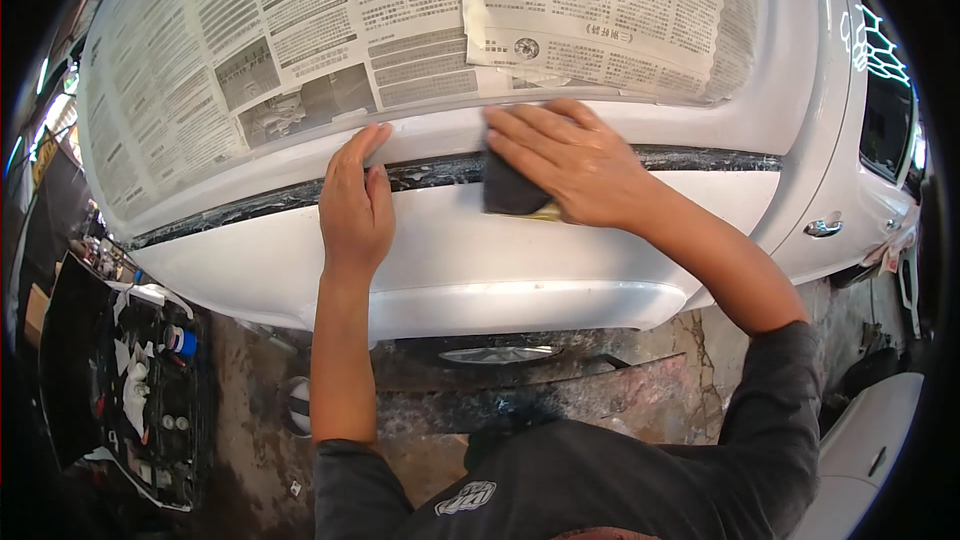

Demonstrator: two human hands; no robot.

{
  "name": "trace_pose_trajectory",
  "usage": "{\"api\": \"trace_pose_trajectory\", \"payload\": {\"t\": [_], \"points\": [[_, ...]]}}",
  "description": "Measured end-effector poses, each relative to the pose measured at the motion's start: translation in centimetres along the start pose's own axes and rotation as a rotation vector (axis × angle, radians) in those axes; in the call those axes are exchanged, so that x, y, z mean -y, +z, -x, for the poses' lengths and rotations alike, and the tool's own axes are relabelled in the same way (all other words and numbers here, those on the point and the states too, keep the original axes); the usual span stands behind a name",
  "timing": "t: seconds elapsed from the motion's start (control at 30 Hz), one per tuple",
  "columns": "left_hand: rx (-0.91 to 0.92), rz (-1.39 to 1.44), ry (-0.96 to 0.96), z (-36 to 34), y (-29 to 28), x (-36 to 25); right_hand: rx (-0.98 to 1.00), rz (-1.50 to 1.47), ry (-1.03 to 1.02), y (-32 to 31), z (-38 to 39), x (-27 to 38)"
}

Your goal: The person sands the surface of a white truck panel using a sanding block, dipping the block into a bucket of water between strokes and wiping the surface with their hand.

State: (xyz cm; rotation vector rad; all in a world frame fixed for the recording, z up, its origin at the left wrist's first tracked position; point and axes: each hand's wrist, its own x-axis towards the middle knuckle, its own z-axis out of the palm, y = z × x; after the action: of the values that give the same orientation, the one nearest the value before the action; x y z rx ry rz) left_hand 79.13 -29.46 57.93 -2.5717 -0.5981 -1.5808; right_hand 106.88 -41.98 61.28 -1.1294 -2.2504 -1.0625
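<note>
My right hand (570, 155) presses a dark grey sheet of sandpaper (512, 185) flat against the white car body (440, 245). A thin yellow edge shows under the sheet; what that is I cannot make out. The fingers lie over it and are slightly blurred. Across the bodywork runs a black strip (430, 172), scuffed with whitish smears, and the sandpaper overlaps it. My left hand (357, 195) rests edge-on over the strip, fingers stretched out and holding nothing. Above both hands, newspaper sheets (420, 0) cover a broad part of the car, their lower edge close to my fingertips.
At right are a chrome door handle (823, 229) and a dark car window (887, 130). A dark, long panel (560, 395) lies below the car's side. On the left stands a black tray-like unit (150, 410) with a blue can (181, 341). Another white car panel (880, 440) is at lower right.
</note>
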Motion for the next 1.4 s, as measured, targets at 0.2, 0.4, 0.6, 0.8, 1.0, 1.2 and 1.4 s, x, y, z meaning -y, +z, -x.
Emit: {"api": "trace_pose_trajectory", "payload": {"t": [0.2,0.4,0.6,0.8,1.0,1.2,1.4], "points": [[0.020,0.018,-0.085,0.1,-1.4,0.9,-0.054,-0.097,-0.047,5.0,-7.1,4.4],[-0.085,-0.164,-0.055,1.6,-2.9,3.6,0.000,-0.033,-0.014,1.1,-2.2,1.0],[-0.065,0.005,-0.148,1.3,-3.3,4.3,-0.072,-0.131,-0.047,6.1,-7.9,4.7],[-0.071,0.018,-0.069,2.8,-2.6,4.4,-0.079,-0.075,0.006,6.2,-8.7,6.2],[0.126,-0.243,0.159,2.5,0.3,1.2,0.018,-0.007,0.113,-0.7,0.3,1.1],[0.244,-0.241,0.245,0.8,2.6,-2.5,0.159,0.044,0.260,-5.8,6.8,-1.4],[0.287,-0.173,0.289,-0.8,5.5,-6.2,0.088,-0.126,0.393,-8.4,12.2,3.6]]}}
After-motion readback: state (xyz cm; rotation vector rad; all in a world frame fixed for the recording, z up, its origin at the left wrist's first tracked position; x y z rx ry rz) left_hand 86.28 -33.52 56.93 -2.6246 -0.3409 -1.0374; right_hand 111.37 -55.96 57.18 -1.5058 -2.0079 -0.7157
